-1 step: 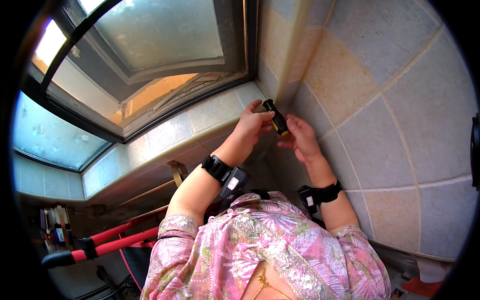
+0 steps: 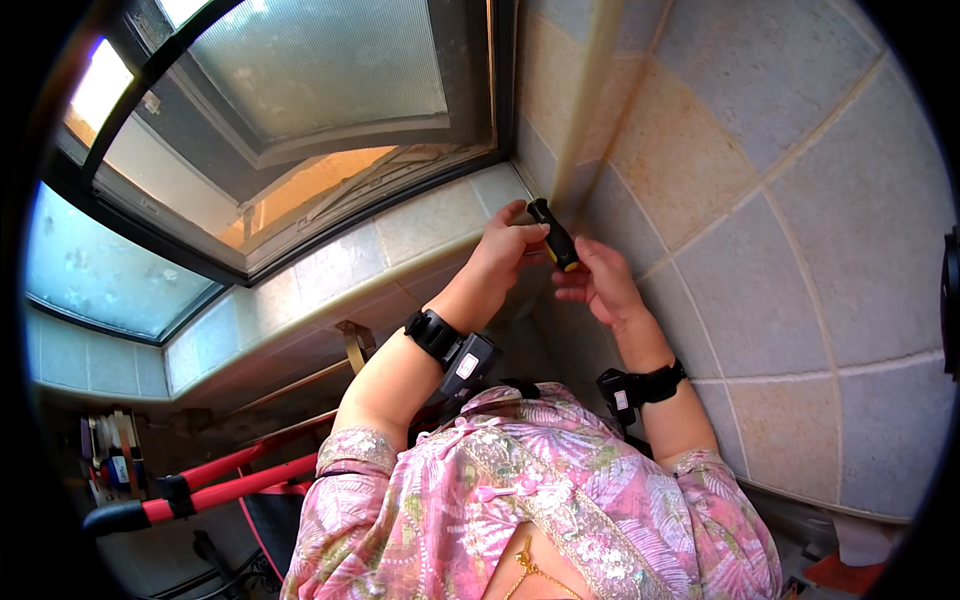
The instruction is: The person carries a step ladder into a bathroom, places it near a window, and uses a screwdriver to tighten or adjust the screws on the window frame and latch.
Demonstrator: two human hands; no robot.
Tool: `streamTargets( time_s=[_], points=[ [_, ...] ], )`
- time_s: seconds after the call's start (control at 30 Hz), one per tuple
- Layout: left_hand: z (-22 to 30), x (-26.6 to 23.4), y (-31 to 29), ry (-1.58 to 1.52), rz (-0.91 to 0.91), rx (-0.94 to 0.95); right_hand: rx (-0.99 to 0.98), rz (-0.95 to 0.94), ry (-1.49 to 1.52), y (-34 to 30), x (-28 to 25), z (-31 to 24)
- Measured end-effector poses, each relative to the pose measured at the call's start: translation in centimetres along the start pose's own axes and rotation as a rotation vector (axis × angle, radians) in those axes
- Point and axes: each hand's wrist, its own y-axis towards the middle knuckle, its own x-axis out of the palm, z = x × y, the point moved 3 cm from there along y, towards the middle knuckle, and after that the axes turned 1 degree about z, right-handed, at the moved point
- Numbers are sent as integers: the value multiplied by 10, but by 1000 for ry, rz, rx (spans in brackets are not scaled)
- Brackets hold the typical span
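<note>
My left hand (image 2: 507,243) is closed round a black screwdriver (image 2: 556,236) with yellow trim near the handle's end. Its thumb lies across the handle. The thin shaft points up and left, to the corner where the window sill meets the tiled wall; what its tip touches is too small to tell. Just right of the handle's lower end is my right hand (image 2: 604,280), its thumb and fingers apart and nothing held in them. Both wrists carry black straps with small devices.
An opened window (image 2: 330,80) with a dark frame stands at the upper left, above a tiled sill (image 2: 330,262). A pale pipe (image 2: 583,100) runs up the corner beside the tiled wall (image 2: 760,290). Red bars (image 2: 240,490) lie at the lower left.
My right hand has shifted very slightly down and away from the screwdriver's handle end. The left hand and screwdriver look almost unmoved.
</note>
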Motion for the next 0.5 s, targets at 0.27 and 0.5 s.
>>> streamTargets(
  time_s=[0.27, 0.5],
  points=[
    [4, 9, -5, 242, 101, 105, -634, 175, -779, 8, 9, 10],
    [8, 1, -7, 0, -9, 56, -97, 70, -95, 4, 0, 7]
  ],
)
